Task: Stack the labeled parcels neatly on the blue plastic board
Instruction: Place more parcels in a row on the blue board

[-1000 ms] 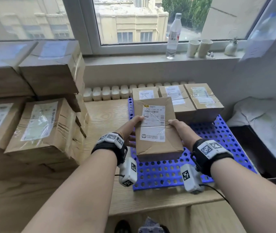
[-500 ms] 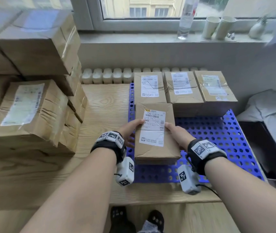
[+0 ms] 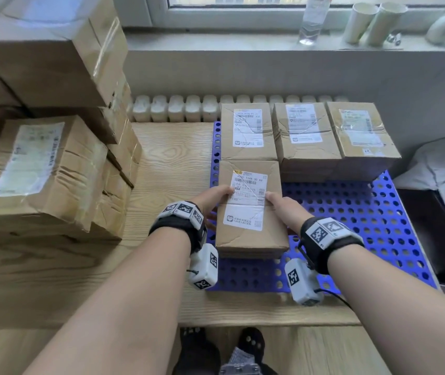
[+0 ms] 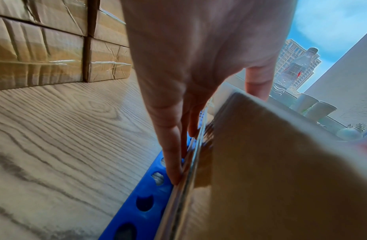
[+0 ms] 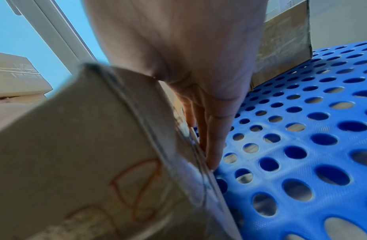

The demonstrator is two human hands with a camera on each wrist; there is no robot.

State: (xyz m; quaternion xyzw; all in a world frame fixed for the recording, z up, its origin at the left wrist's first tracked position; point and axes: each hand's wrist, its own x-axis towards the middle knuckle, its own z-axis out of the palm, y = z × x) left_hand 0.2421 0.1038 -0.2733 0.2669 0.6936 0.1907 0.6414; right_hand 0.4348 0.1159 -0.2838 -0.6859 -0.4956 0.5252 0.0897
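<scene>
- Head view: a labelled parcel (image 3: 251, 209) is held between the left hand (image 3: 214, 197) and the right hand (image 3: 283, 209), each thumb laid over the top edge by the shipping label and the fingers run down the side walls.
- In the left wrist view the fingers (image 4: 172, 146) are seen pressed straight down along the parcel's taped side, their tips reaching the blue plastic board (image 4: 145, 199); in the right wrist view the fingers (image 5: 214, 138) lie the same way on the opposite side. The parcel is thus clamped from both sides rather than cupped from beneath.
- This side hold is judged to suit setting down: nothing is trapped under the box, and it can be nudged square once seated.
- The parcel is placed at the left edge of the board (image 3: 378, 226), its far end just beside, perhaps touching, the back-row parcel (image 3: 247, 131). Whether its base is fully seated cannot be told.
- Two further back-row parcels (image 3: 304, 131) (image 3: 360, 131) are lined up to the right, labels up, so a second row is apparently being begun in front of them.
- The perforated area to the right of the held parcel is left for later boxes.
- A pile of larger cartons (image 3: 48, 169) is stacked on the wooden table (image 3: 172, 158) to the left, well apart from the board; it is judged to be no obstacle.
- On the windowsill a water bottle (image 3: 313, 20) and paper cups (image 3: 373, 20) are stood, out of the way.
</scene>
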